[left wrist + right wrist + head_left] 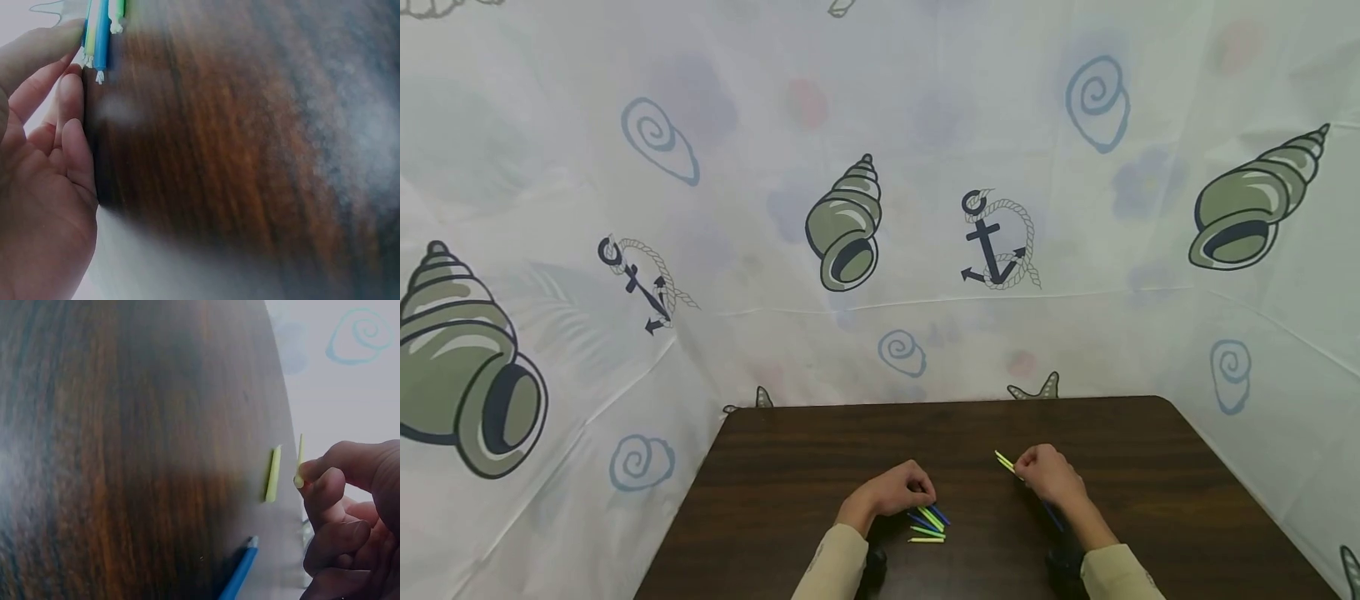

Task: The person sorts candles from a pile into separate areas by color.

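Thin candles in blue, yellow and green (928, 532) lie in a loose bunch on the brown table (820, 442). My left hand (895, 489) is over the bunch's far end. In the left wrist view its thumb meets the edge of the blue and yellow candles (101, 44); the fingertips are partly hidden, so a pinch cannot be told. My right hand (1051, 477) pinches a yellow candle (300, 464) between thumb and forefinger, farther back on the right. Beside that one lies another yellow candle (273, 475). Nearer me, partly under the right wrist, is a blue candle (239, 574).
A pale curtain (925, 100) printed with shells and anchors hangs behind the table and along its sides. Dark wrist devices (875, 567) sit under both cream sleeves (835, 565). The table's far edge runs just beyond the right hand.
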`<state>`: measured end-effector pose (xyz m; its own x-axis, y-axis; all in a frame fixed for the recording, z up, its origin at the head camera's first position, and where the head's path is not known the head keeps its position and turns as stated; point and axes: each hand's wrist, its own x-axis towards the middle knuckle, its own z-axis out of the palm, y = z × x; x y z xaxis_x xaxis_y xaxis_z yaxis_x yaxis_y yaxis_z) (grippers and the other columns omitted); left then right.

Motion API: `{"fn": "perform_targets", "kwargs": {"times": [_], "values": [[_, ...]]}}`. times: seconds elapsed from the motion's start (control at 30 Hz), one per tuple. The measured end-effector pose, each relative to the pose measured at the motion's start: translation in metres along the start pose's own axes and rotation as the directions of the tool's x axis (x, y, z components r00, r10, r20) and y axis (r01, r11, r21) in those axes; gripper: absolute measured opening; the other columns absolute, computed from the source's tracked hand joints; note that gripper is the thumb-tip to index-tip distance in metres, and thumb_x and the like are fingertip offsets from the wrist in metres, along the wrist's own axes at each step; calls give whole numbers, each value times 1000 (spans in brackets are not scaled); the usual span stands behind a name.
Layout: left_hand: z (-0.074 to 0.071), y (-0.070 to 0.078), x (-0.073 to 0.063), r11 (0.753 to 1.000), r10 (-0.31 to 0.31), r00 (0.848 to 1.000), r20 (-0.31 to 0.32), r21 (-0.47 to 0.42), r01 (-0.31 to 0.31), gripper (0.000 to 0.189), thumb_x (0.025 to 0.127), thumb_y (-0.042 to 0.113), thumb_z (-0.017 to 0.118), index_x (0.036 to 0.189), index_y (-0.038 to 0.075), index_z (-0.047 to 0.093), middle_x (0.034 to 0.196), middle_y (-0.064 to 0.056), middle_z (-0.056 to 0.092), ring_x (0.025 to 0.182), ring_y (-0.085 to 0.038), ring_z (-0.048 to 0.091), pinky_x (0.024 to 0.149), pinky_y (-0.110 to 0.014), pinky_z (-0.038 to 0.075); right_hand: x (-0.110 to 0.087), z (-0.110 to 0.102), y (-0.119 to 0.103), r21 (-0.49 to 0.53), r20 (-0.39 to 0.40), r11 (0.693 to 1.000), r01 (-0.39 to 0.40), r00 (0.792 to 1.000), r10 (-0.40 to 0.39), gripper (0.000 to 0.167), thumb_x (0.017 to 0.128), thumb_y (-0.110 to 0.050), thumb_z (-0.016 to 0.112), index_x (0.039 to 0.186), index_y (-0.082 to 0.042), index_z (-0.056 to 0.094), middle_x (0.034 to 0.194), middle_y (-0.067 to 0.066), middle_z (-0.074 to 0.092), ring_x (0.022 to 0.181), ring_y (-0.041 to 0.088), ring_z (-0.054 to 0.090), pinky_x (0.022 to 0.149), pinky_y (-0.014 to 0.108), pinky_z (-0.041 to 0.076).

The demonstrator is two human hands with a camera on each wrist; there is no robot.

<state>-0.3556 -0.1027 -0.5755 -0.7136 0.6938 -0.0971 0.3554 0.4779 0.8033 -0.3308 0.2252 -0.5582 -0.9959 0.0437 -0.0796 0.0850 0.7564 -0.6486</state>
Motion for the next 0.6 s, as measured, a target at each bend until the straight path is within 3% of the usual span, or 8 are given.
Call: {"fn": "perform_targets", "kwargs": {"times": [0.07,0.13,0.3,0.33,0.37,0.6], "values": [[0,-2,1,1000,-4,1000,3,-3,4,14,105,9,69,102,6,82,99,6,73,81,-4,61,80,-24,53,2,0,1,-6,3,1000,1,1000,-1,16,98,-16,64,102,-7,78,81,0,71,70,18,61,61,37,42],[2,-23,10,999,20,1000,11,38,-20,14,106,13,68,104,11,82,102,9,73,84,-4,63,81,-24,54,3,1,4,-5,4,1000,-2,1000,2,18,99,-16,64,103,-6,78,82,1,71,71,18,62,61,37,43],[1,-41,19,993,87,995,53,80,-91,14,107,14,69,108,15,82,107,8,74,88,-6,66,82,-28,57,6,5,10,11,6,1000,-25,1000,25,20,101,-16,63,106,-4,78,84,2,71,72,19,63,61,38,44],[-1,-35,17,994,85,994,68,58,-89,13,106,15,69,107,16,82,106,9,74,88,-4,66,82,-27,58,7,5,10,9,6,1000,-29,1000,29,20,101,-17,63,106,-4,78,84,2,71,72,19,63,62,38,44],[0,-39,19,994,92,994,64,46,-95,13,106,14,70,107,16,83,106,9,74,88,-5,66,81,-28,58,7,6,11,8,5,999,-36,999,36,20,101,-18,63,106,-5,78,84,2,71,72,19,63,62,38,44],[7,-91,41,992,109,993,54,-71,-105,8,103,27,74,100,27,82,103,14,73,85,-4,68,78,-25,57,10,7,11,10,-8,999,-37,999,37,19,101,-19,65,103,-7,79,81,1,72,71,19,63,62,38,44]]}}
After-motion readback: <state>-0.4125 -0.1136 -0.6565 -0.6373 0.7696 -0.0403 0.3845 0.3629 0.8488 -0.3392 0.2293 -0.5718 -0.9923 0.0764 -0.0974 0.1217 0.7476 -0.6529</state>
